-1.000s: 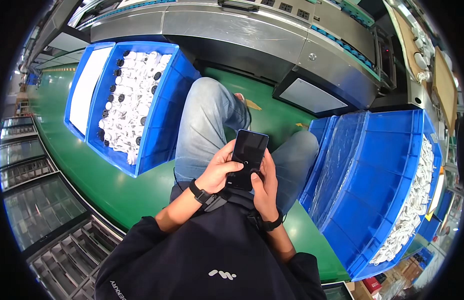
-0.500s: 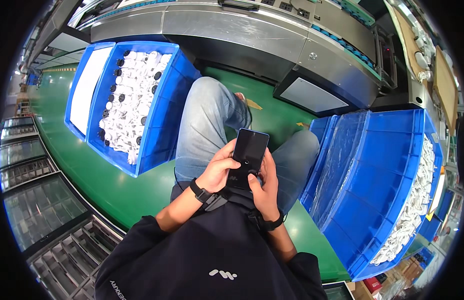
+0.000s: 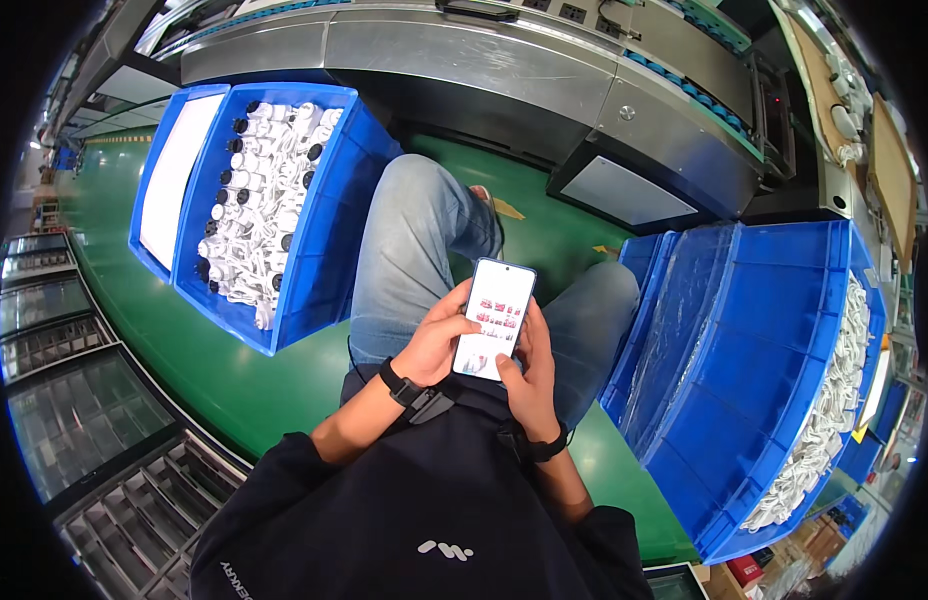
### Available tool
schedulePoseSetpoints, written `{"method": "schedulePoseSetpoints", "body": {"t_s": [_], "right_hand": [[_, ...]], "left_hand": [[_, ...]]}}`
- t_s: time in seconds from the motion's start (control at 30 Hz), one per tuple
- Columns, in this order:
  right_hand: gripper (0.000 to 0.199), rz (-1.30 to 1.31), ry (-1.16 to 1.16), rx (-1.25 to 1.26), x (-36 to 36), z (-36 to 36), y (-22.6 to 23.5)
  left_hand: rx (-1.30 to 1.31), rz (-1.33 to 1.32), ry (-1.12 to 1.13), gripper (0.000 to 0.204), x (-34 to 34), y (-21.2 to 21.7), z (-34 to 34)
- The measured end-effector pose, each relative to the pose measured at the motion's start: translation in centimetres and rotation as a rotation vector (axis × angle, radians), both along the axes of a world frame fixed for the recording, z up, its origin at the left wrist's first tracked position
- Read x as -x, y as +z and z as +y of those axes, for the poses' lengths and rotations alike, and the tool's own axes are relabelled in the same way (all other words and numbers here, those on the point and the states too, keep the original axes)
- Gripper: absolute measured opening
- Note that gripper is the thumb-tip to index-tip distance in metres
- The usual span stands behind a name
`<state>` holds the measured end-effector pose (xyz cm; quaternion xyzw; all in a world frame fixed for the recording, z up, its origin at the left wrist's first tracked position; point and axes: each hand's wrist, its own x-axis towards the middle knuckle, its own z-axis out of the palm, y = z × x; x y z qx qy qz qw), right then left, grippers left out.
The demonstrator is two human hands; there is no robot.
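A smartphone [image 3: 496, 300] with a bright white screen and small red pictures is held upright above my lap. My left hand [image 3: 436, 340] wraps round its left side, the thumb lying over the screen's edge. From the other side my right hand [image 3: 532, 372] grips the phone, its thumb on the lower right of the screen. The fingers behind the phone are partly hidden. Each wrist wears a black strap, the left one [image 3: 402, 385] showing more fully. My legs in light blue jeans [image 3: 409, 240] are bent beneath the phone.
To the left stands a blue crate [image 3: 339, 200] of white corded items with black or white round ends. Stacked blue crates [image 3: 754, 340] on the right hold white cables [image 3: 819, 440]. A metal conveyor machine [image 3: 464, 70] runs across the front; slotted racks [image 3: 144, 500] stand lower left.
The phone's screen has turned from dark to bright white with red pictures. My hands keep almost the same hold and place.
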<state>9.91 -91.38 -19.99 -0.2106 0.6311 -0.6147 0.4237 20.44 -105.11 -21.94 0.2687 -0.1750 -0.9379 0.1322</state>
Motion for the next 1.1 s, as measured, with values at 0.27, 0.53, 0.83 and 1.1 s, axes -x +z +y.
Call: {"method": "schedulePoseSetpoints", "body": {"t_s": [0.27,0.53,0.83,1.1], "right_hand": [[0.080,-0.001,0.003,-0.004,0.0,0.0,0.0],[0.076,0.005,0.004,0.025,0.4,-0.4,-0.1],[0.066,-0.013,-0.054,-0.029,0.2,0.8,-2.3],[0.059,-0.150,-0.133,-0.045,0.8,1.0,-3.5]], "left_hand": [[0.019,-0.021,-0.019,0.066,0.0,-0.2,0.0],[0.008,-0.031,0.006,0.061,0.6,0.3,-0.4],[-0.145,0.117,0.011,0.056,-0.2,-1.9,-0.7],[-0.143,0.089,0.049,0.060,0.0,-2.6,-0.4]]}}
